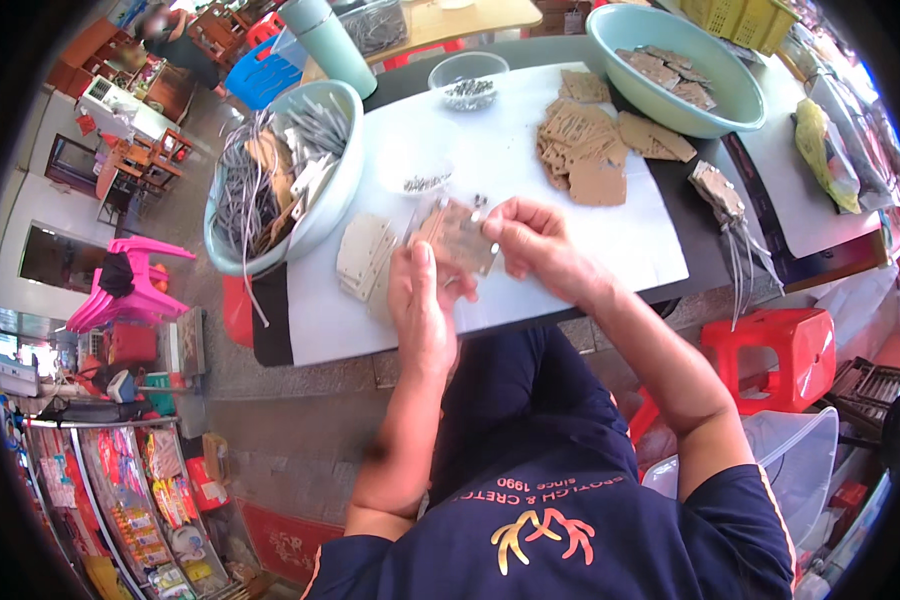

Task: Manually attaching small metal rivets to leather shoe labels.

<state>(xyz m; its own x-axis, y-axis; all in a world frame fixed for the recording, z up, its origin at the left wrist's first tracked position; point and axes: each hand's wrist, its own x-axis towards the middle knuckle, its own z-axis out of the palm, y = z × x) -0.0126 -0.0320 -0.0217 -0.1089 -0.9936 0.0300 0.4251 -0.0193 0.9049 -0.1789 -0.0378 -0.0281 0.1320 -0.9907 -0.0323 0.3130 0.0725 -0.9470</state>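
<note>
My left hand (425, 305) grips a thin, partly see-through brown plate (454, 234) from below, thumb on top, over the white sheet. At the plate's right edge, the thumb and forefinger of my right hand (542, 245) are pinched together; a small shiny bit shows there, but I cannot make out whether the fingers hold it. Beneath and left of the plate lies a fanned stack of pale plates with holes (364, 252). Just beyond it sits a heap of small metal parts (426, 184), and a few dark ones (481, 200) lie near my right fingertips.
On the white sheet (500, 300) are a clear bowl of small metal parts (469, 94) and a pile of brown plates (582, 140). A tub of grey cords (352, 140) stands left, a basin of plates (610, 75) far right. Corded plates (722, 192) hang over the right table edge.
</note>
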